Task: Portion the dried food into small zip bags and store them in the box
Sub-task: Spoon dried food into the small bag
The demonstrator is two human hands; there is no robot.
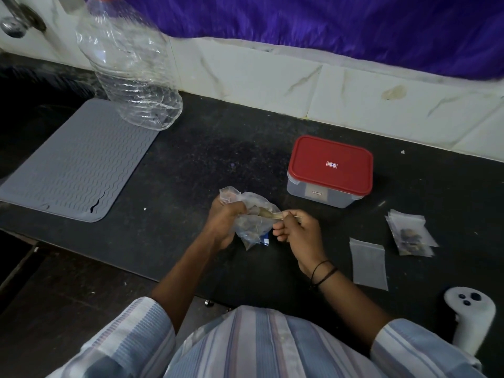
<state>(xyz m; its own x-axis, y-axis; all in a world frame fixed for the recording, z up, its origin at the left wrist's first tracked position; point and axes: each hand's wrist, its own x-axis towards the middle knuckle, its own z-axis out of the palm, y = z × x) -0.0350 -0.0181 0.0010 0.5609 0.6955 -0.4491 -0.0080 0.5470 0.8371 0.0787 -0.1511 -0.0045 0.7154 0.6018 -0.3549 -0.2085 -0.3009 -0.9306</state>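
My left hand (pixel 225 223) grips a crumpled clear plastic bag of dried food (pixel 252 216) above the dark counter. My right hand (pixel 296 231) pinches the handle of a small spoon (pixel 270 214) whose bowl reaches into the bag's mouth. A clear storage box with a red lid (pixel 330 170) stands closed behind my hands. To the right lie filled small zip bags (pixel 411 236) with dark pieces inside, stacked on each other, and one empty zip bag (pixel 368 264) lies flat nearer me.
A grey ribbed mat (pixel 73 165) lies at the left with a large empty plastic bottle (pixel 128 66) standing at its far corner. A white controller (pixel 470 315) rests at the counter's front right edge. A tiled wall runs behind.
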